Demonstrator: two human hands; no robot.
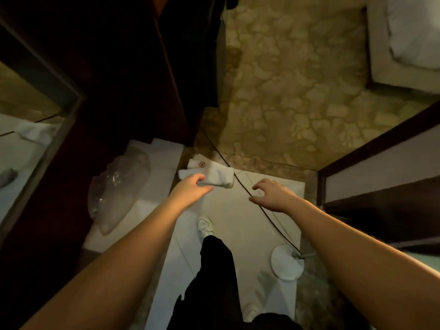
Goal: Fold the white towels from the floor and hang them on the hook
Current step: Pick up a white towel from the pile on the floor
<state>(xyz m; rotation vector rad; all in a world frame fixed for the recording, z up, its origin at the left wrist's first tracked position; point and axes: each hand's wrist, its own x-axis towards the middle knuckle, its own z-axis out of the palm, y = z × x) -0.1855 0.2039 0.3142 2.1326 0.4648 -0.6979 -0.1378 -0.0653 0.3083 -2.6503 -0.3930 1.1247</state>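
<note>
— Item one, the task's thing?

— White towel, rolled or bunched, a red flower mark on the piece behind it. It is in my left hand, whose fingers curl round its near edge; I cannot tell whether it is off the floor yet.

— Right hand?

— My right hand holds nothing, fingers spread and loosely bent, hovering just right of the towel above a black cord that runs across the floor.

— Surroundings, from the towel?

— Clear plastic bag to its left; my shoe nearer me; round white lamp base near right; patterned carpet beyond.

— Step in hand?

— Pick-up, I judge. Next calls for both hands on the towel to shake it flat and fold. No hook in view.
</note>
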